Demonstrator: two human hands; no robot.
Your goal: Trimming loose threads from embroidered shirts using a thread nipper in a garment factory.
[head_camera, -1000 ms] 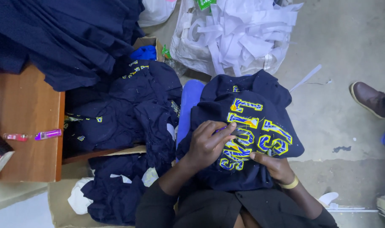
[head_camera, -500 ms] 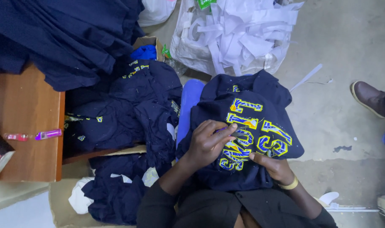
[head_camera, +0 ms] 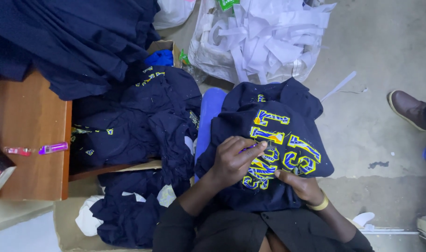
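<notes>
Where hands (head_camera: 269, 172) meet, tool tip unclear.

Dim even indoor light, soft shadows, slight blur

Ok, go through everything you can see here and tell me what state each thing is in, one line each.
Navy garment: draped over the lap, embroidered side up.
Left hand: resting on the embroidery, fingers pinched on something small.
Right hand: pressing the fabric flat, yellow band at wrist.
Pile of navy garments: heaped, crumpled.
Sack of white strips: open, full.
Purple lighter: lying flat on the wooden table.
Brown shoe: on the floor, worn.
</notes>
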